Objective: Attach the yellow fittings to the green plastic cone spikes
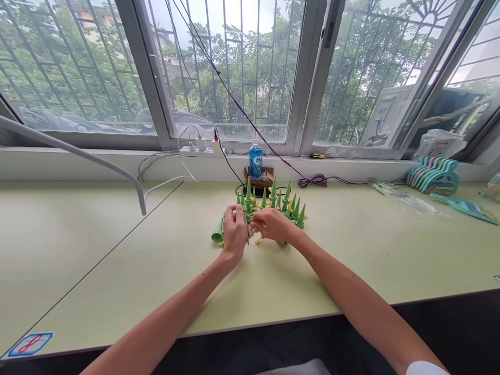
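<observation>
The green piece [247, 233] is sitting between the two hands, above the table [336, 265], just in front of a cluster of green cones [273, 194]. The left hand [234, 232] is holding it, fingers upright and close together, thumb side turned inward. The right hand [274, 225] is reaching in from the other side, its fingers curling into a narrow pinch beside the piece; whether they are gripping anything small is too hidden to tell.

Around the hands, the cones are pointing upward, with small yellow pieces [258, 241] showing among them and below the fingers. A flared green piece [217, 236] is lying just left of the left hand. Both forearms are angling in over the near edge of the table.

Behind the cones, a bottle of blue liquid [255, 161] is standing upright by a small cardboard box [267, 182]. Right of these, a coiled dark red and black cable [318, 180] is lying on the table. Farther right, clear plastic packaging [404, 197] is lying near a row of teal and pink hangers [433, 176]. A white power strip [201, 152] is resting on the ledge below the barred windows [238, 67].
</observation>
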{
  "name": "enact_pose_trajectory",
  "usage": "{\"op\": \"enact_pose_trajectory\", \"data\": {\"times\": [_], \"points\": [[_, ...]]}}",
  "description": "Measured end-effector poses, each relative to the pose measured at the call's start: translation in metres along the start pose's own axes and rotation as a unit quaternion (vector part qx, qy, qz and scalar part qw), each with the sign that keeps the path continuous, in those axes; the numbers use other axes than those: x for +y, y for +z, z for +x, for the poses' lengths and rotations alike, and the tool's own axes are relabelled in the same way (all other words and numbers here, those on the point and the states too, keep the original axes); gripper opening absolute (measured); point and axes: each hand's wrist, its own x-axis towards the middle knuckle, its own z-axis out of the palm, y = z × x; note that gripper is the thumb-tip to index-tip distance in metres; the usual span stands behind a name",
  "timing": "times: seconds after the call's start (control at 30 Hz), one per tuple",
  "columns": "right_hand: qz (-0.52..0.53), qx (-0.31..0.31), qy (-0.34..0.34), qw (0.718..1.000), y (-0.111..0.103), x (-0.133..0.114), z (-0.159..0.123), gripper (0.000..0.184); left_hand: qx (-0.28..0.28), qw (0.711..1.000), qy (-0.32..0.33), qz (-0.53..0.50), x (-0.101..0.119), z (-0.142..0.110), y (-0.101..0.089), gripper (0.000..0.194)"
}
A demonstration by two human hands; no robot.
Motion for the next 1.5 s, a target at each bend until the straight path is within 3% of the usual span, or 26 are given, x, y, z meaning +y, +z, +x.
{"op": "enact_pose_trajectory", "data": {"times": [0.23, 0.4, 0.5, 0.6, 0.73, 0.93, 1.17, 1.3, 1.5], "points": [[0.019, -0.071, 0.002, 0.997, -0.003, -0.013, -0.002, 0.015, -0.003, 1.0, 0.007, 0.021, 0.0, -0.003, 0.0, 0.022], [0.003, -0.088, -0.012, 0.996, 0.0, -0.018, -0.002, 0.012, -0.001, 0.999, 0.024, 0.035, 0.0, -0.004, -0.001, 0.024], [-0.035, -0.065, 0.01, 0.997, -0.001, -0.016, -0.002, 0.014, 0.004, 0.999, 0.023, 0.037, 0.001, -0.004, -0.001, 0.025], [-0.06, 0.006, 0.053, 0.997, -0.004, -0.013, -0.001, 0.014, 0.005, 0.998, 0.014, 0.054, 0.001, -0.004, -0.001, 0.027], [-0.011, 0.055, 0.062, 0.997, -0.006, -0.014, 0.0, 0.016, -0.027, 0.994, 0.007, 0.105, 0.001, -0.005, -0.002, 0.029], [0.076, 0.032, 0.056, 0.995, -0.007, -0.015, -0.001, 0.021, -0.043, 0.982, 0.001, 0.182, 0.0, -0.005, -0.003, 0.024], [0.152, -0.021, 0.034, 0.988, -0.01, -0.009, -0.008, 0.03, -0.04, 0.966, 0.07, 0.244, -0.002, -0.006, -0.007, 0.017], [0.129, -0.012, 0.031, 0.991, -0.007, -0.008, -0.014, 0.017, -0.075, 0.96, 0.088, 0.254, -0.007, -0.01, -0.006, 0.016], [0.044, -0.008, 0.053, 0.998, 0.0, -0.004, -0.014, 0.014, -0.119, 0.947, 0.129, 0.268, -0.01, -0.013, -0.006, 0.015]]}}
